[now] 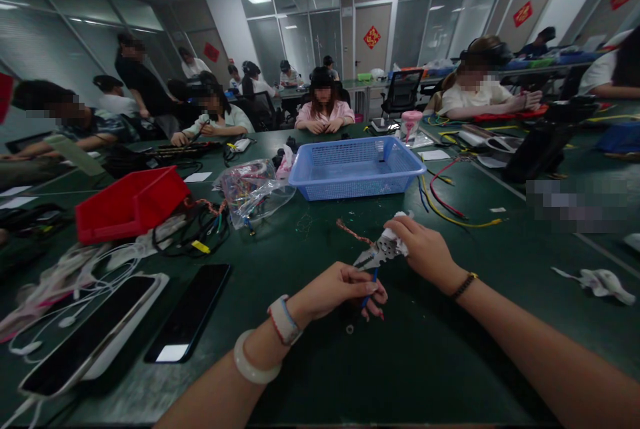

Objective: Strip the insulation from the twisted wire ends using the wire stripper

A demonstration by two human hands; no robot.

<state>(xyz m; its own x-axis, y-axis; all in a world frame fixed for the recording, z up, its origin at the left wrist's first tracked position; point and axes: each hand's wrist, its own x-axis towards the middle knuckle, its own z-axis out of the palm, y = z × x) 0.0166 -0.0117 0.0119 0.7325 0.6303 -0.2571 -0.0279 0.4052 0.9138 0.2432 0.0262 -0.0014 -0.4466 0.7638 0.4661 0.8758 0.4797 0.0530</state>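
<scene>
My right hand (425, 247) is closed around the white handles of a metal wire stripper (376, 254) whose jaws point left. My left hand (340, 289) pinches a thin blue wire (371, 285) just below the tool's jaws, fingers curled. A twisted copper strand (353, 233) pokes up and to the left from the jaws. Both hands hover low over the dark green table (320, 355), in front of a blue plastic basket (356, 165). A small ring (349, 329) lies on the table under my left hand.
A red bin (131, 204), a plastic bag of coloured wires (253, 192) and black cables (193, 232) lie at left. Two phones (187, 312) rest near the front left. Loose yellow and red wires (450, 209) trail right of the basket. Several people sit around the table's far side.
</scene>
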